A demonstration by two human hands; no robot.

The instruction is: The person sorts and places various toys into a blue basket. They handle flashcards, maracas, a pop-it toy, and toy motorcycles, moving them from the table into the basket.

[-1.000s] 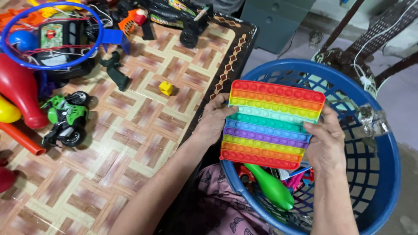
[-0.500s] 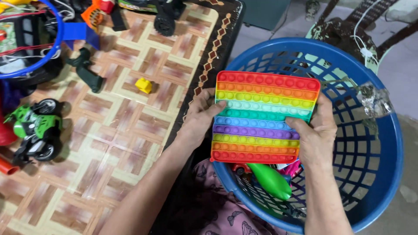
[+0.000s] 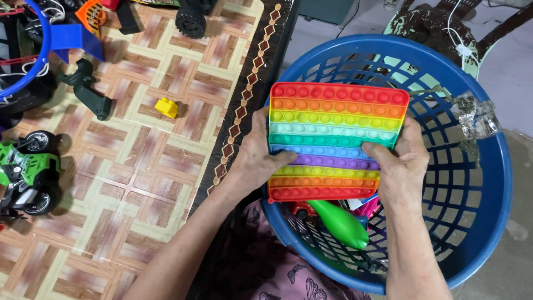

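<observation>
**Rainbow pop toy held over blue basket**

Both hands grip a square rainbow bubble-pop toy, held w/ its face up over the open top of a round blue plastic basket. Left hand clamps the toy's 9 o'clock edge, fingers curled onto the blue-purple rows. Right hand clamps the 4 o'clock corner, fingers closed across the purple row (thumb side hidden under the toy). The toy tilts a little, top edge toward 12 o'clock.

Inside the basket, below the toy at 6 o'clock: a green bowling pin lying flat, plus bits of red and pink toys, too covered to tell apart. Crumpled clear plastic hangs on the basket rim at 2 o'clock.

At 9 o'clock of the basket lies a patterned floor mat w/ a small yellow block, a dark green toy gun, a green toy motorbike and a black wheel at 11 o'clock.
</observation>
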